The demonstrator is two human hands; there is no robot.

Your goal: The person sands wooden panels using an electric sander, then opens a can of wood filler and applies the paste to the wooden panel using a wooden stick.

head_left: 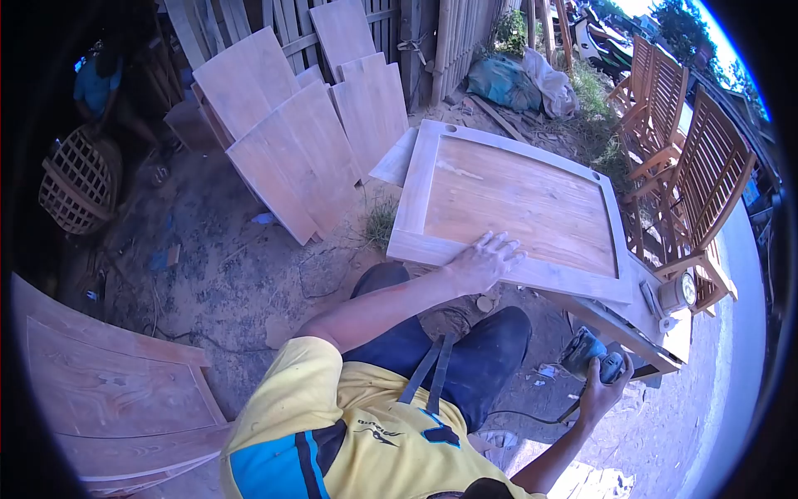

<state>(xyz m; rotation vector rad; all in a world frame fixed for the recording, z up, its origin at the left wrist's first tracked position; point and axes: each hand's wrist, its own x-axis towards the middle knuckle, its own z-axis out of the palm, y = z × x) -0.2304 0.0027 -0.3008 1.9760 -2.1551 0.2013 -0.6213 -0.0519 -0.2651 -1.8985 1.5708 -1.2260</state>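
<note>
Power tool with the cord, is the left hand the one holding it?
No, the right hand grips the power tool, while the left hand rests on the framed wooden panel.

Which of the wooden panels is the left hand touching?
The framed panel with two round marks along its far edge: the left hand rests on its near side. The leaning boards and lower-left panels are untouched.

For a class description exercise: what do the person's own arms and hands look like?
Both the left hand and right hand are bare, with no glove visible. The left sleeve is short and yellow, bordered by blue and dark shirt panels; the left forearm is uncovered. The right sleeve cannot be made out.
</note>
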